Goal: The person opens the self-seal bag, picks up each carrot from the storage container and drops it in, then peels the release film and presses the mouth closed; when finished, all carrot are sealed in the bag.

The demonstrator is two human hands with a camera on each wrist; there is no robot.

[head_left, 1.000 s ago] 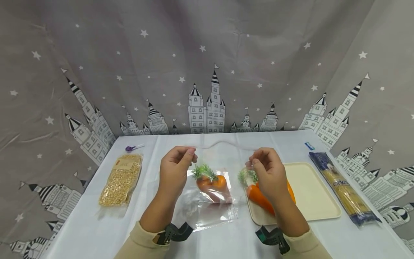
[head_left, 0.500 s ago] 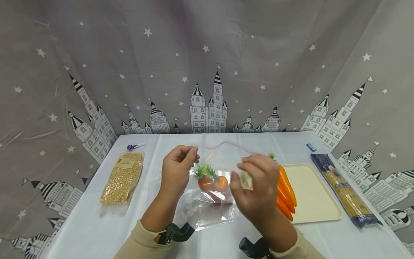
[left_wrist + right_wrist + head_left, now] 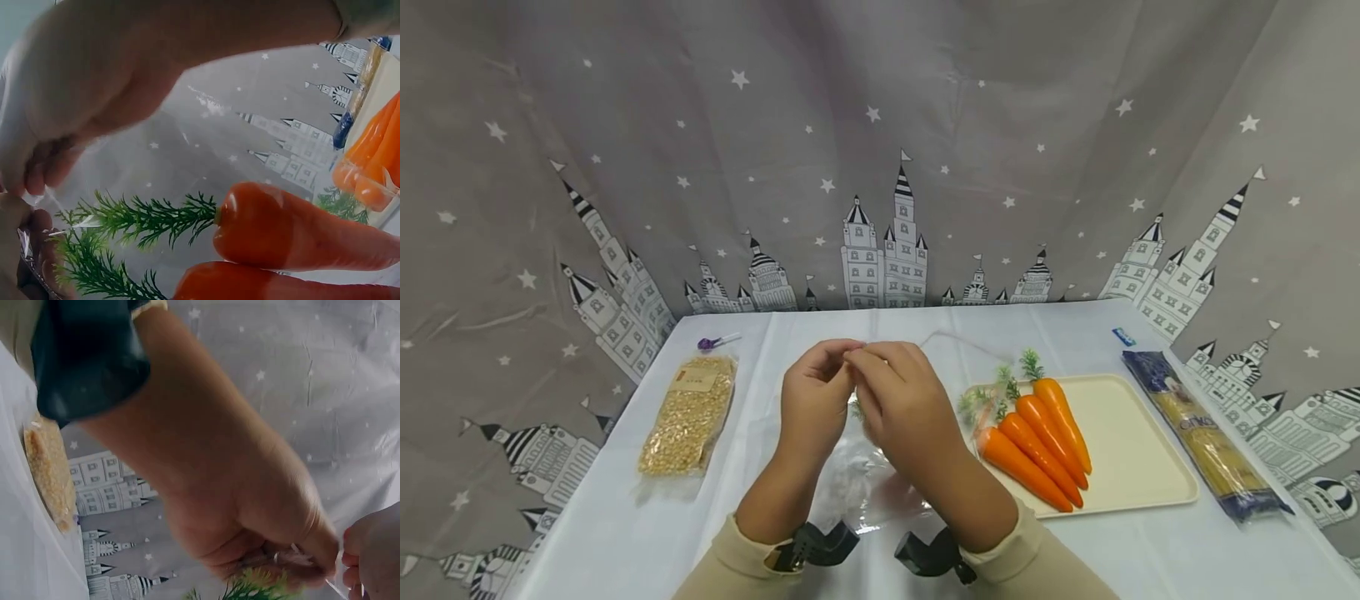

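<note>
A clear zip bag [image 3: 859, 490] stands on the white table, mostly hidden behind both hands. Two orange carrots [image 3: 300, 231] with green tops [image 3: 144, 219] lie inside it, seen close in the left wrist view. My left hand [image 3: 838, 354] pinches the bag's top edge at its left end. My right hand [image 3: 861, 360] pinches the same edge right beside it, fingertips almost touching the left hand's. In the right wrist view the right hand [image 3: 300, 562] grips the thin plastic edge, with left fingers [image 3: 375, 556] next to it.
A cream tray [image 3: 1138, 454] to the right holds three loose carrots [image 3: 1037, 442]. A packet of yellow grains [image 3: 688, 412] lies at the left, a long pasta packet [image 3: 1206, 446] at the far right. A purple clip [image 3: 715, 341] sits at the back left.
My right hand has slid left along the bag's top edge, from its right end to the left hand. The tray's carrots are now uncovered. The left hand has stayed put.
</note>
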